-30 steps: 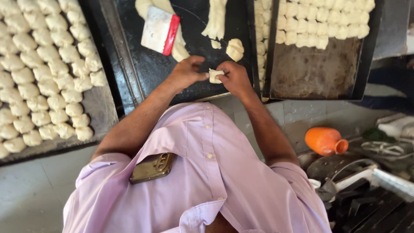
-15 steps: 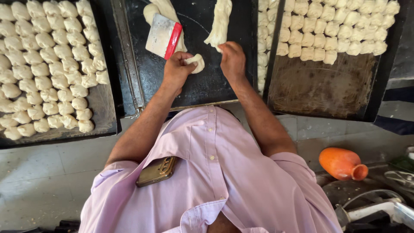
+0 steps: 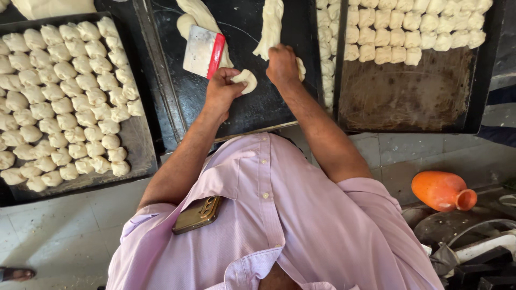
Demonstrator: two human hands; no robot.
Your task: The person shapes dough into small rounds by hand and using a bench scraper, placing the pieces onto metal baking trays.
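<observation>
My left hand (image 3: 222, 91) pinches a small flat piece of dough (image 3: 245, 79) above the black work tray (image 3: 252, 110). My right hand (image 3: 283, 65) is closed over the lower end of a long twisted rope of dough (image 3: 270, 27), with another small dough piece (image 3: 301, 67) at its fingers. A white scraper with a red edge (image 3: 203, 52) lies on the tray just left of my left hand, resting on a second rope of dough (image 3: 198, 13).
A tray (image 3: 137, 139) packed with several rows of shaped dough pieces (image 3: 64, 96) sits at the left. A partly filled tray (image 3: 408, 96) stands at the right. An orange jug (image 3: 442, 190) lies on the floor; a phone (image 3: 197, 215) pokes from my shirt pocket.
The hands have parted. My right hand moved up to the dough rope, while my left hand keeps the small dough piece near the scraper.
</observation>
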